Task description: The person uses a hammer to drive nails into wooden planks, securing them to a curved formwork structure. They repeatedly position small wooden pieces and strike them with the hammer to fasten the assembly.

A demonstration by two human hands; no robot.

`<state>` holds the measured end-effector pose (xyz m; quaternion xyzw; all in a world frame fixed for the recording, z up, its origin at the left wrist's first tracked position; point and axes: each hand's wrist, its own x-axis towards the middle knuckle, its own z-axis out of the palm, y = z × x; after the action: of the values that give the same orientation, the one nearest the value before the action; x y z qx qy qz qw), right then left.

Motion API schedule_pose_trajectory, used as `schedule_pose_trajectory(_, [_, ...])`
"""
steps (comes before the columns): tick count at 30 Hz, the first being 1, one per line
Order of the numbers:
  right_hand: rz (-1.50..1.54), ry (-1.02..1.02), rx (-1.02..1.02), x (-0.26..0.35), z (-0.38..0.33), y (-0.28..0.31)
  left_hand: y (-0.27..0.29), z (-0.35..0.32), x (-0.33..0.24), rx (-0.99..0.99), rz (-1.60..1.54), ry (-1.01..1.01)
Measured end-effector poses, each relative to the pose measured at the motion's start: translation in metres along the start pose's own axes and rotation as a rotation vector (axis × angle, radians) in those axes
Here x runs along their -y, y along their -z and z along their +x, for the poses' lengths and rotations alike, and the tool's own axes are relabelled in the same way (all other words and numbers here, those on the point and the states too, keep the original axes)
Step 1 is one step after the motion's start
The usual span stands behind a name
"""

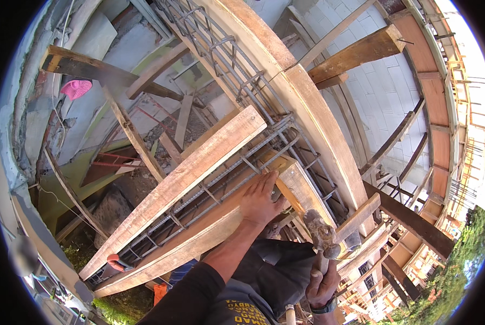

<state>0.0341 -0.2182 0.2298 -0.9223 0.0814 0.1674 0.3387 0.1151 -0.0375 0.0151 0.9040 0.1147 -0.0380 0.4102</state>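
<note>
Wooden board (220,225), long axis running lower-left to upper-right beside the rebar cage (237,162), lies under the flat, released left hand (259,201); right hand (322,281), clenched on the hammer (322,238), sits just right of the board.

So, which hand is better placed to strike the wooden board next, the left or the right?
Probably the right hand: its grip is closed on the handle of the hammer, whose head is raised beside the board. The left hand lies flat and open on that board next to the steel bars, so it seems to steady it.
</note>
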Motion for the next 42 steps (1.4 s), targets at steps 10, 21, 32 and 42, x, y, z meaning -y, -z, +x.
schedule_pose_trajectory(10, [0.171,0.088,-0.042,-0.03,-0.014,-0.02,0.009,0.006,-0.014,-0.03,-0.05,0.218])
schedule_pose_trajectory(21, [0.029,-0.294,0.285,-0.091,-0.075,-0.02,-0.001,0.003,-0.009,-0.051,0.121,0.079])
schedule_pose_trajectory(32, [0.002,-0.103,0.18,-0.037,-0.024,-0.011,0.0,0.004,-0.009,-0.024,0.147,0.089])
schedule_pose_trajectory(42, [-0.103,0.169,-0.046,-0.027,-0.005,-0.02,0.002,-0.001,-0.006,0.037,0.167,0.145])
